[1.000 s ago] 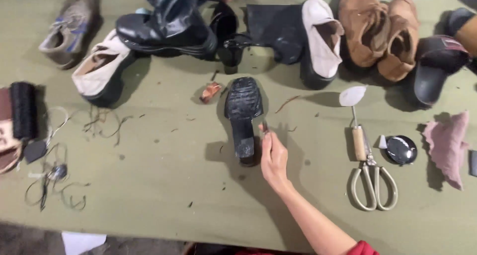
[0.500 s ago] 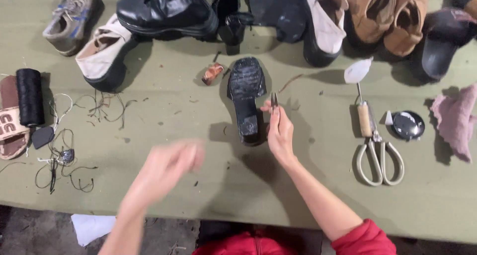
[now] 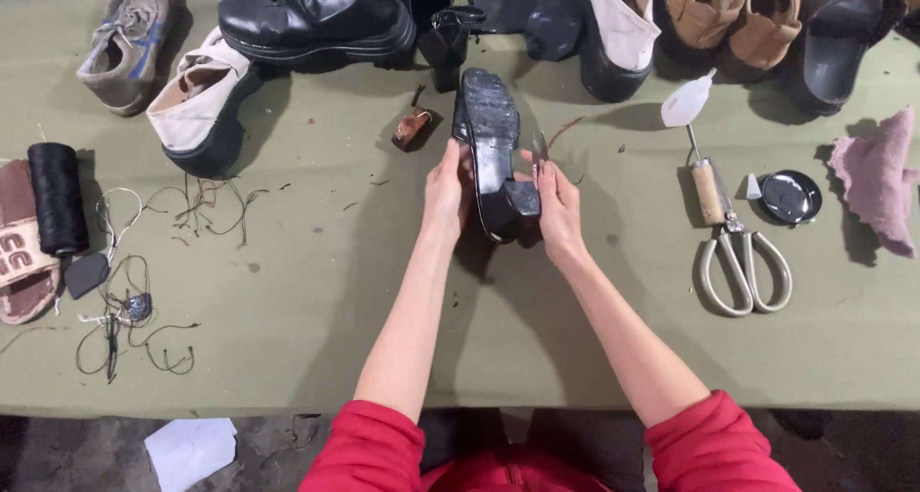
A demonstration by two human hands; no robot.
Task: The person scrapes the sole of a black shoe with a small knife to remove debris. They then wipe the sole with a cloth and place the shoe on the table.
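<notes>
1. Both hands are now on the black shoe [image 3: 491, 147]. A moment ago only the right hand touched it, and the left hand was just swinging in over the table.
2. The left hand [image 3: 446, 187] is wrapped around the left side of the shoe, so it is gripping it.
3. The right hand [image 3: 556, 205] grips the other side, near the chunky heel. A thin pointy tool sticks up from its fingers, but I cannot tell what kind it is.
4. The shoe is upside down, sole up. It now sits tilted up between the two hands in the middle of the green table [image 3: 287, 291], with the heel nearest the person. Before, it lay flat on the table.
5. With two hands on it, the shoe is steady and the sole is easy to see.
6. Scissors [image 3: 743, 262] lie to the right, well apart. A black spool of thread [image 3: 56, 197] stands far left. More shoes line the far edge.
</notes>
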